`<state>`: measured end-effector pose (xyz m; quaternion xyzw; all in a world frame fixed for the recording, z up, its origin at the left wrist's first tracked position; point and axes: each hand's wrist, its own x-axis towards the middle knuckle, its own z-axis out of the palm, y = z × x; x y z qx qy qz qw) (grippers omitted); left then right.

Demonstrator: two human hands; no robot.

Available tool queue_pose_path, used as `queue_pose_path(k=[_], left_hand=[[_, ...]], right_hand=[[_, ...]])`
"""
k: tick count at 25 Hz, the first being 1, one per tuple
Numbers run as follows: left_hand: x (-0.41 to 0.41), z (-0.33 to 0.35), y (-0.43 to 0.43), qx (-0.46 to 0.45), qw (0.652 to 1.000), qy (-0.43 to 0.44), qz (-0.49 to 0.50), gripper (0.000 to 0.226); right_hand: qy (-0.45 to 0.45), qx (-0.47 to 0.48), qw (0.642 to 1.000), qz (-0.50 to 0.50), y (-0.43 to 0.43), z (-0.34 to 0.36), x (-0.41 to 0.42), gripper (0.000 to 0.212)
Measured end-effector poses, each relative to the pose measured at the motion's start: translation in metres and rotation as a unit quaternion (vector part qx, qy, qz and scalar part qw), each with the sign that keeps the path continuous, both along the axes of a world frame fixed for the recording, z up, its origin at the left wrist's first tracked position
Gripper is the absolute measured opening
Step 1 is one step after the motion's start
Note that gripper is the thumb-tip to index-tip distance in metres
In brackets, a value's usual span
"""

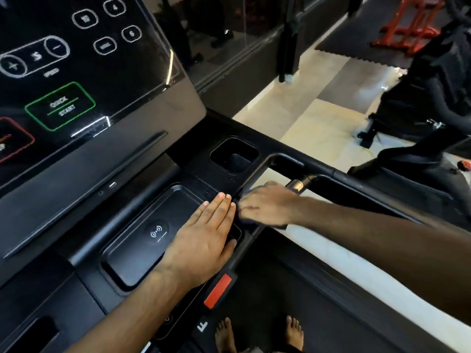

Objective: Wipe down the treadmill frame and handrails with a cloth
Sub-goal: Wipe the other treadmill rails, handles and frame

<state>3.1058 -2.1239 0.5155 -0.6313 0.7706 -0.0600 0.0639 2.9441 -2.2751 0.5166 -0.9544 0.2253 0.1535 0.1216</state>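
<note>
Left hand (204,240) lies flat, fingers straight, on the charging tray (132,250). Right hand (267,205), blurred just right of the tray, sits on the rigid handrail (254,173); whether it clutches the soft cloth, I cannot tell.

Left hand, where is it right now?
In the head view the left hand lies flat on the right end of the charging tray, fingertips close to the right hand, below the cup holder.
</note>
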Motion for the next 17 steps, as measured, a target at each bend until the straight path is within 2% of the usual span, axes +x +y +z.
queue_pose_path(k=[2, 3, 5, 7, 8, 9, 11, 12, 14, 15, 17], left_hand=[[0.0, 0.0, 0.001, -0.004, 1.0, -0.007, 0.001, 0.068], [0.001, 0.0, 0.0, -0.005, 1.0, -0.016, -0.003, 0.069], [0.002, 0.001, -0.002, -0.003, 1.0, -0.026, -0.009, 0.07], [0.003, 0.001, -0.004, -0.005, 1.0, -0.022, -0.009, 0.071], [0.004, 0.002, -0.005, -0.004, 1.0, -0.02, -0.011, 0.071], [0.005, 0.002, -0.006, -0.002, 1.0, -0.022, -0.014, 0.072], [0.006, 0.001, -0.007, -0.005, 0.999, -0.025, -0.019, 0.072], [0.005, 0.001, -0.008, -0.004, 1.0, -0.023, -0.019, 0.073], [0.004, 0.0, -0.01, 0.001, 1.0, -0.02, -0.017, 0.073], [0.004, 0.0, -0.012, 0.001, 1.0, -0.018, -0.016, 0.073], [0.004, -0.001, -0.012, 0.004, 1.0, -0.016, -0.018, 0.073]], right_hand=[[0.133, -0.019, 0.99, 0.049, -0.031, 0.007, -0.001, 0.035], [0.162, -0.035, 0.983, 0.073, -0.036, 0.011, 0.003, 0.035], [0.112, -0.07, 0.985, 0.111, -0.024, 0.003, 0.014, 0.032], [0.041, -0.047, 0.991, 0.122, -0.012, -0.006, 0.018, 0.032], [0.051, -0.031, 0.991, 0.116, -0.023, -0.008, 0.01, 0.03], [0.107, -0.014, 0.991, 0.081, -0.042, -0.005, -0.001, 0.027], [0.159, -0.06, 0.984, 0.057, -0.078, -0.007, -0.021, 0.049], [0.148, -0.066, 0.986, 0.046, -0.08, -0.01, -0.025, 0.046], [0.1, -0.044, 0.993, 0.046, -0.063, -0.014, -0.02, 0.027], [0.065, -0.036, 0.996, 0.044, -0.061, -0.022, -0.018, 0.028], [0.081, -0.064, 0.994, -0.02, -0.067, -0.023, -0.025, 0.028]])
